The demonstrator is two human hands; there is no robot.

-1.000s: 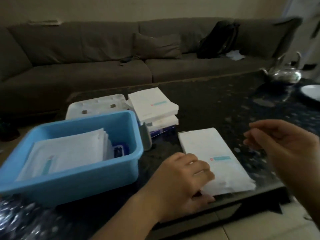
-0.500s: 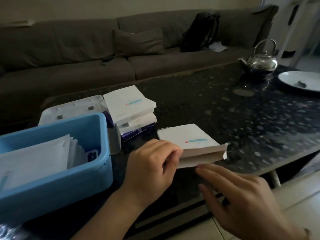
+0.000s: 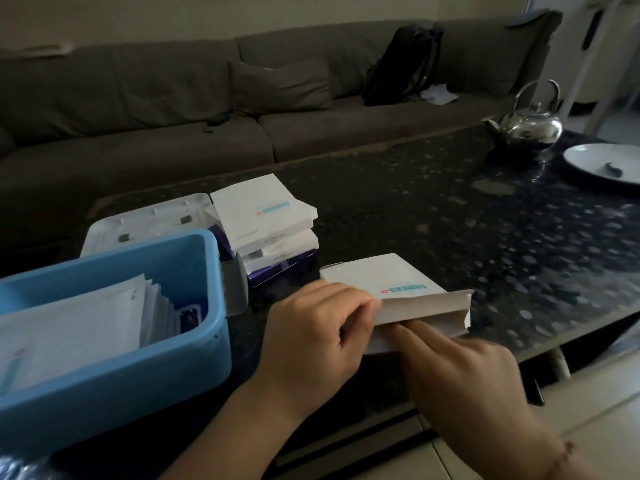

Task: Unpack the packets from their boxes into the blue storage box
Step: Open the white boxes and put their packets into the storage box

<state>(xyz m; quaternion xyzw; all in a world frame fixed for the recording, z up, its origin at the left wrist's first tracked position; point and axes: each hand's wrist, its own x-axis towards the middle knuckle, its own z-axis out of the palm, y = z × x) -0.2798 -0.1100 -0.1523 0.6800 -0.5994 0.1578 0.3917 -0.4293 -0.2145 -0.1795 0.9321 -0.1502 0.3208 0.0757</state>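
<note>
A white box (image 3: 398, 285) with a blue label lies near the table's front edge, its near end raised. My left hand (image 3: 311, 337) grips the box's left near corner with curled fingers. My right hand (image 3: 464, 372) reaches in from the right, its straight fingers pushed into the box's open near end. The blue storage box (image 3: 156, 382) stands at the left and holds several white packets (image 3: 69, 327). Behind it, two more white boxes (image 3: 263, 216) are stacked.
A white plastic lid (image 3: 138, 223) lies behind the blue box. A metal kettle (image 3: 530, 123) and a white plate (image 3: 602, 161) sit at the table's far right. A dark sofa with a black backpack (image 3: 405, 64) runs along the back.
The white box lay flat a second ago; its near end is now lifted by my left hand. My right hand came down from the right and slid its fingers into the open end.
</note>
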